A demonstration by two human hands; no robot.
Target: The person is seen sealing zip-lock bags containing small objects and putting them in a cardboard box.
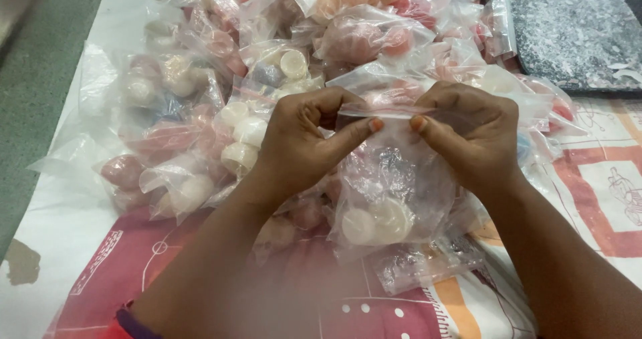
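Note:
My left hand (301, 145) and my right hand (471, 135) both pinch the top edge of a clear plastic zip bag (394, 185), thumbs nearly meeting at its middle. The bag hangs below my fingers and holds a few pale cream round pieces (374, 222) near its bottom. It sits in front of a big heap of similar filled bags (267, 65).
The heaped bags hold pink, white and bluish round pieces and cover the far half of a patterned red, white and orange cloth (602, 198). A dark speckled slab (575, 25) lies at the far right. A grey-green floor (33, 98) runs along the left.

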